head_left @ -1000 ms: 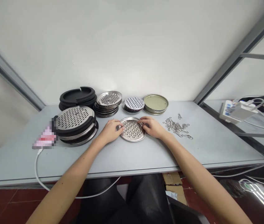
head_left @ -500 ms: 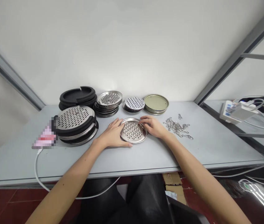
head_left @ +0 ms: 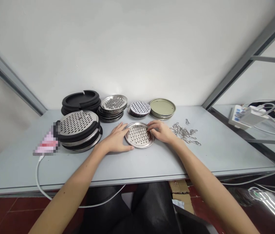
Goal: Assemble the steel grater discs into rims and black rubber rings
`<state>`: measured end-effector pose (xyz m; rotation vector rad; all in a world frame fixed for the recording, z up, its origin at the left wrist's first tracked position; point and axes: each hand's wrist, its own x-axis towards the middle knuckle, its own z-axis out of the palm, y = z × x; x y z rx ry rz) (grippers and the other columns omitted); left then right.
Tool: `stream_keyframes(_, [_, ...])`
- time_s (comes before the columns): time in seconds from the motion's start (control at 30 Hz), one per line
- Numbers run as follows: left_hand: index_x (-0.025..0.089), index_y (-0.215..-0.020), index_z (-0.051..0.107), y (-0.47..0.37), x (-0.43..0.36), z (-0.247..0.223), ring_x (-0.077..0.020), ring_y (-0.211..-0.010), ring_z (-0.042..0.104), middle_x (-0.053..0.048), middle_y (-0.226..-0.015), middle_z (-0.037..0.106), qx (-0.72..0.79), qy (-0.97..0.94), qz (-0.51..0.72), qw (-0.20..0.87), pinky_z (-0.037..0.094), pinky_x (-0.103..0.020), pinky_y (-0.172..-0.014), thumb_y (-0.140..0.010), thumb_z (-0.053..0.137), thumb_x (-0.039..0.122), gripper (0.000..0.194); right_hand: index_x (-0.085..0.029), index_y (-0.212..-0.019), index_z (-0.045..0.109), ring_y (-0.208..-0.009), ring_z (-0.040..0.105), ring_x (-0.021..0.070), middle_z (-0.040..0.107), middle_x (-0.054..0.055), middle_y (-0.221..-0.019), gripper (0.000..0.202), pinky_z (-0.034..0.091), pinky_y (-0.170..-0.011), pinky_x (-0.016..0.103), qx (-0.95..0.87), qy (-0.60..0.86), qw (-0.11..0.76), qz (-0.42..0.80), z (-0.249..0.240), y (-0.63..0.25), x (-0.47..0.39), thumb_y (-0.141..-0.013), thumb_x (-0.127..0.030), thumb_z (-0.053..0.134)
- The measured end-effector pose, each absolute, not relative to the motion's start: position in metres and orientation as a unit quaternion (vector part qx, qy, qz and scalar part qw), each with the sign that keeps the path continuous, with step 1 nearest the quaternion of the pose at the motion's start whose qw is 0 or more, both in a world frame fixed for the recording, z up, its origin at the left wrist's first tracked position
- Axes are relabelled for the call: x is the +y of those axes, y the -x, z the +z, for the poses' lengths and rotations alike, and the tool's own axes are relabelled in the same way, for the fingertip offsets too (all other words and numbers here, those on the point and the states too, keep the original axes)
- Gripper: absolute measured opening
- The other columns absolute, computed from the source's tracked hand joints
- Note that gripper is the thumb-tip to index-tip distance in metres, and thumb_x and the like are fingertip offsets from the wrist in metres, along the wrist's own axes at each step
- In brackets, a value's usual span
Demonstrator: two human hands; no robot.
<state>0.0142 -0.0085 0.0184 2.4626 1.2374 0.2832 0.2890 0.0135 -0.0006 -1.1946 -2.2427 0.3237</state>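
A round metal grater plate (head_left: 139, 136) with a raised shiny rim lies on the table in front of me. My left hand (head_left: 116, 139) rests at its left side, thumb and fingers spread, with the fingertips by the rim. On the right side, my right hand (head_left: 160, 131) has its fingers curled over the rim, pinching the plate's edge; the fingertips' underside is hidden. To the right of that hand lies a loose pile of small metal clips (head_left: 183, 132). Behind the plate stands a short stack topped by a small grater disc (head_left: 140, 108).
Along the wall stand stacked grater plates (head_left: 114, 103), green round lids (head_left: 163, 107) and black rings (head_left: 81, 99). At left, a stack of large graters with black rims (head_left: 79, 123) sits beside a blurred pink item (head_left: 46, 143) with a white cable (head_left: 38, 175). A power strip (head_left: 248, 117) is at right.
The grater plate has shifted slightly right and away from me. My right hand has moved a little right with it, and my left thumb has drawn back from the front rim.
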Motion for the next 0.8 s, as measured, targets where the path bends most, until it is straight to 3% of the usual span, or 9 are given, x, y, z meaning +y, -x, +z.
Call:
stream_keyframes(0.13, [0.014, -0.148, 0.033, -0.019, -0.011, 0.017, -0.0372, -0.148, 0.014, -0.017, -0.159, 0.024, 0.436, -0.872, 0.105, 0.196, 0.019, -0.050, -0.119, -0.064, 0.071, 0.069, 0.107, -0.019, -0.075, 0.073, -0.090, 0.066, 0.0223, 0.073, 0.006, -0.091, 0.027, 0.051, -0.090, 0.037, -0.847, 0.432, 0.280, 0.135, 0.004, -0.287, 0.011, -0.076, -0.010, 0.048])
stream_keyframes(0.23, [0.014, -0.149, 0.031, -0.023, -0.012, 0.014, -0.0373, -0.147, 0.018, -0.017, -0.157, 0.027, 0.438, -0.870, 0.124, 0.190, 0.020, -0.050, -0.119, -0.068, 0.066, 0.073, 0.105, -0.018, -0.074, 0.072, -0.088, 0.066, 0.0221, 0.073, 0.007, -0.091, 0.027, 0.051, -0.087, 0.035, -0.844, 0.437, 0.280, 0.137, 0.005, -0.285, 0.009, -0.076, -0.010, 0.047])
stream_keyframes(0.4, [0.013, -0.144, 0.040, -0.025, -0.011, 0.009, -0.0379, -0.147, 0.020, -0.018, -0.158, 0.026, 0.435, -0.876, 0.129, 0.166, 0.019, -0.051, -0.119, -0.076, 0.058, 0.072, 0.092, -0.017, -0.082, 0.073, -0.095, 0.065, 0.0228, 0.071, 0.009, -0.100, 0.026, 0.050, -0.091, 0.036, -0.834, 0.446, 0.296, 0.132, 0.003, -0.285, 0.010, -0.078, -0.011, 0.048])
stream_keyframes(0.53, [0.014, -0.147, 0.035, -0.025, -0.011, 0.009, -0.0381, -0.147, 0.017, -0.017, -0.159, 0.025, 0.427, -0.881, 0.116, 0.164, 0.017, -0.051, -0.119, -0.076, 0.057, 0.073, 0.096, -0.017, -0.088, 0.072, -0.096, 0.065, 0.0223, 0.070, 0.009, -0.101, 0.025, 0.050, -0.092, 0.037, -0.828, 0.446, 0.313, 0.135, 0.001, -0.284, 0.010, -0.081, -0.012, 0.049])
stream_keyframes(0.8, [0.020, -0.151, 0.031, -0.024, -0.014, 0.013, -0.0364, -0.148, 0.013, -0.012, -0.159, 0.025, 0.382, -0.899, 0.109, 0.185, 0.015, -0.052, -0.120, -0.074, 0.060, 0.072, 0.097, -0.015, -0.113, 0.067, -0.115, 0.059, 0.0283, 0.060, 0.016, -0.124, 0.031, 0.045, -0.103, 0.046, -0.840, 0.438, 0.298, 0.119, -0.006, -0.279, 0.009, -0.089, -0.031, 0.054])
